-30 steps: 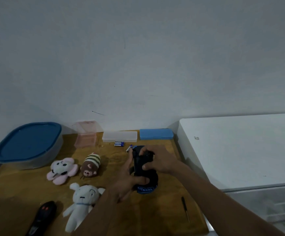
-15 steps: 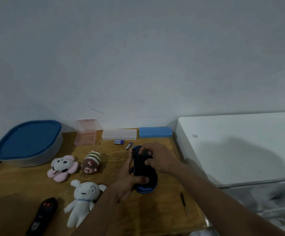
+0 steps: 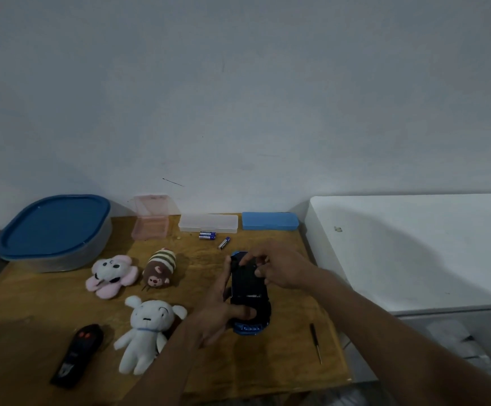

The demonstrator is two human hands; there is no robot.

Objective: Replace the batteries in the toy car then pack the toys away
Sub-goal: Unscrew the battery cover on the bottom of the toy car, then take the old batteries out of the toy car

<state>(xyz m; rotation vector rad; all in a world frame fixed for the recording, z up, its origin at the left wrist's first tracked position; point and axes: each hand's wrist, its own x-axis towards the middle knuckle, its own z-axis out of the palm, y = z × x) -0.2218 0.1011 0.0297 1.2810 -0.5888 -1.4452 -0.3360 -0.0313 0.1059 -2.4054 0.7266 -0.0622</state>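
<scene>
Underside-up on the table [image 3: 267, 367], the toy car [image 3: 245, 291] is wrapped by the left hand [image 3: 221, 312], thumb pressing near its tail. The right hand [image 3: 279, 268] curls its fingers onto the far end. Beyond the toy car stand a lidded blue tub [image 3: 53, 227], an open pink box [image 3: 150, 221], a clear case [image 3: 208, 222] and a blue case [image 3: 270, 221]; what the tub and blue case hold is hidden.

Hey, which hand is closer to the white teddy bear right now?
Left. The left hand grips the toy car just right of the teddy; the right hand holds the car's far end, farther away.
</scene>
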